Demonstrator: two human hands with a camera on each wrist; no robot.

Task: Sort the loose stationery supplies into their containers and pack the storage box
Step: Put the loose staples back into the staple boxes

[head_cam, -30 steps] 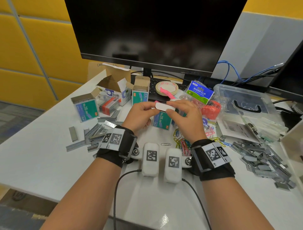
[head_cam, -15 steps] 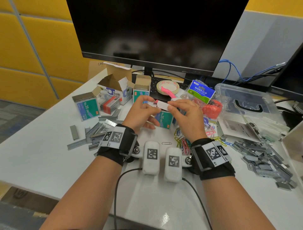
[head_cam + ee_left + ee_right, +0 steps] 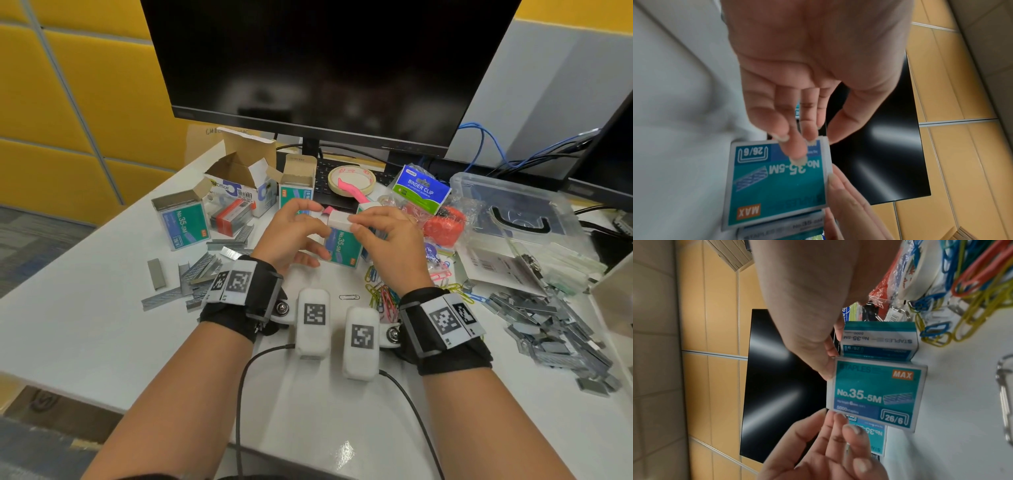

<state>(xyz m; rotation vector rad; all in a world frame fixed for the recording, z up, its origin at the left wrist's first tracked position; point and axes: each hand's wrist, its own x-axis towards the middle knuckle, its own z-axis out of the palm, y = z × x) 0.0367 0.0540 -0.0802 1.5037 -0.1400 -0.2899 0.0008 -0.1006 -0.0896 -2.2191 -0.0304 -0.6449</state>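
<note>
Above the desk, between both hands: staple box, right hand pinching its top end, left hand fingertips at the opposite end, curled lightly. Stiff card, probably dense if full; best held by the edges. Four teal staple boxes counted, two heaps of loose staples, one clear storage box.

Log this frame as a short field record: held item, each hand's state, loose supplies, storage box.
held item: teal staple box, held above the desk
left hand: fingertips pinch the box's left end
right hand: grips the right end
loose supplies: staple strips left, coloured paper clips near the right wrist
storage box: clear, far right
</note>
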